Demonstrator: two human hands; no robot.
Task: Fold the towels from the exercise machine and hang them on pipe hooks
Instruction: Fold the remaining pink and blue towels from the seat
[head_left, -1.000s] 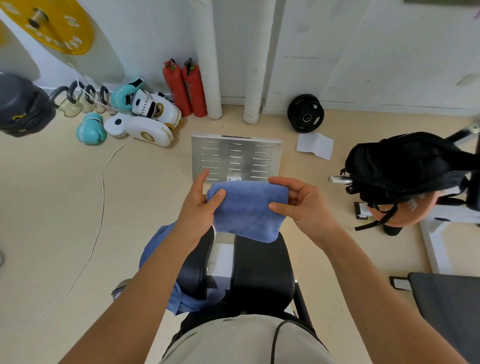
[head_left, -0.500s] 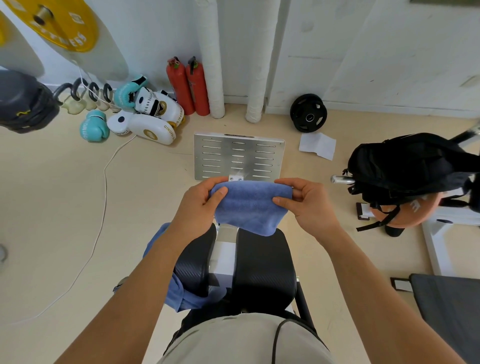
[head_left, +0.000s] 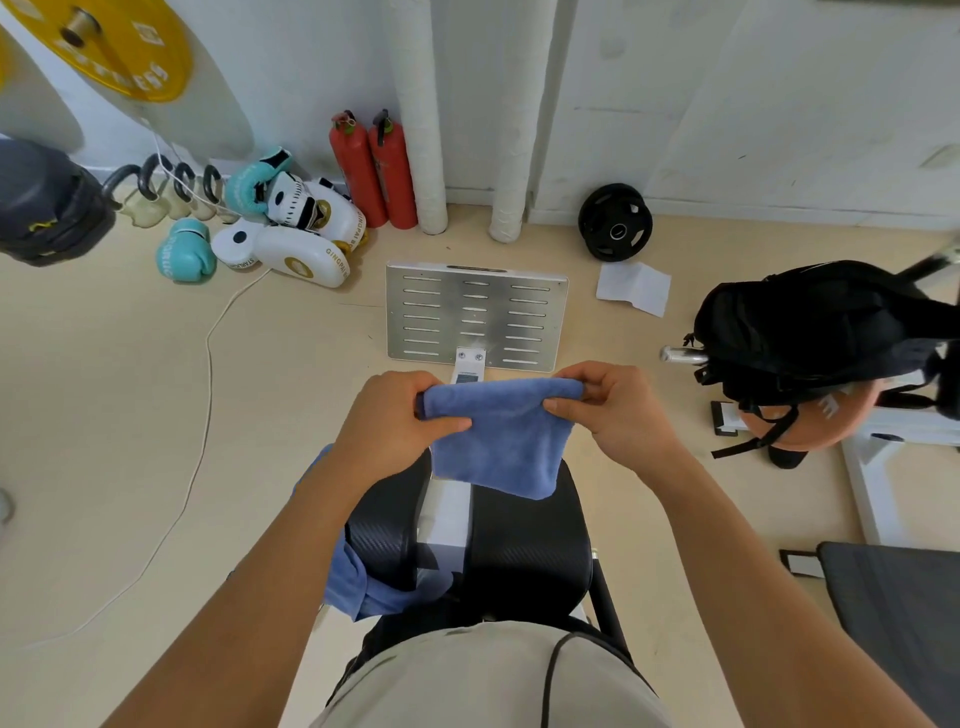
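Since the earlier frames, both hands have curled their fingers tighter over the upper corners of the folded towel (head_left: 498, 441). Left hand (head_left: 395, 421) pinches the left corner; right hand (head_left: 613, 410) pinches the right corner. The folded towel hangs at frame centre above the black seat pads (head_left: 524, 545). A second towel (head_left: 358, 582) drapes over the left pad, lower centre. Beyond lies a slotted metal plate (head_left: 475, 312). At upper left, white pads (head_left: 301, 260) read "GINGPAI"; a teal glove (head_left: 184, 252) sits beside them. Two red extinguishers (head_left: 374, 166) stand against the wall.
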